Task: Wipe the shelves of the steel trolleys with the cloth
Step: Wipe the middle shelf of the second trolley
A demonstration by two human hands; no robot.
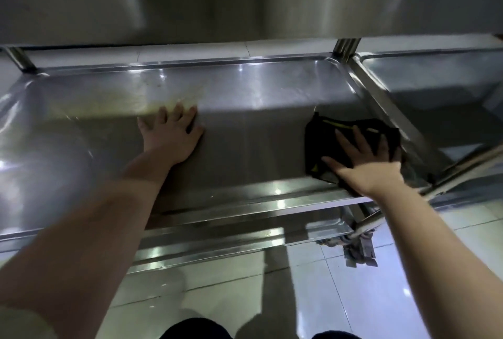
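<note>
Right grip: spread flat, pressing on cloth.
Cloth: under it, at shelf's right end.
Left grip: spread flat on shelf.
Left to do: likely the yellow smudge beyond left grip.

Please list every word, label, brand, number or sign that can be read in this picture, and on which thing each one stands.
There is no readable text in this view.
Black cloth under the right hand: yellow marks, too blurred to tell whether they are letters.
Steel shelf: no label, brand or number shows.
</note>
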